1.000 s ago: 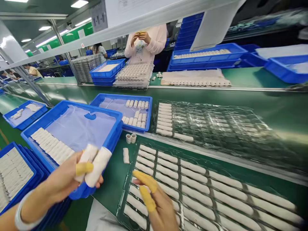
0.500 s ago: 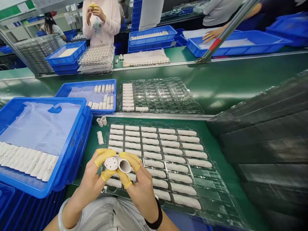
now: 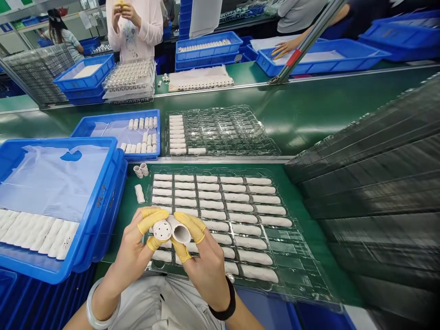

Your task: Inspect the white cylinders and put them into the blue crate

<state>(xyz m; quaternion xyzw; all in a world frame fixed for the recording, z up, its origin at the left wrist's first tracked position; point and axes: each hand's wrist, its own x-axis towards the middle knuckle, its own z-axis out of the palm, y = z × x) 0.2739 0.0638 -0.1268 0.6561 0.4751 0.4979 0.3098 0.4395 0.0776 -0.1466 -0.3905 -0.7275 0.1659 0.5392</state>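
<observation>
Two white ceramic tubes are held side by side over the near left of a clear plastic tray. My left hand (image 3: 132,245), in yellow finger cots, grips the tube with small holes in its end face (image 3: 162,230). Between the yellow-covered fingers of my right hand (image 3: 202,256) is the tube with a wide hollow end (image 3: 181,234). The tubes appear to touch; their far ends are hidden. Under my hands, the clear tray (image 3: 292,261) holds rows of white tubes (image 3: 255,230). Beyond my left hand, one short tube (image 3: 140,194) lies beside two standing ones (image 3: 140,170).
Stacked blue bins (image 3: 103,192) at left hold white tubes. A smaller blue bin (image 3: 115,117) and a partly filled clear tray (image 3: 223,130) lie farther back. Dark stacked trays (image 3: 371,192) rise at right. Co-workers stand across the green bench, one with a hand (image 3: 285,48) over a blue bin.
The view has shifted slightly, moving the background left and up. Both hands still hold the two tubes, and the holed end now faces the camera a little more.
</observation>
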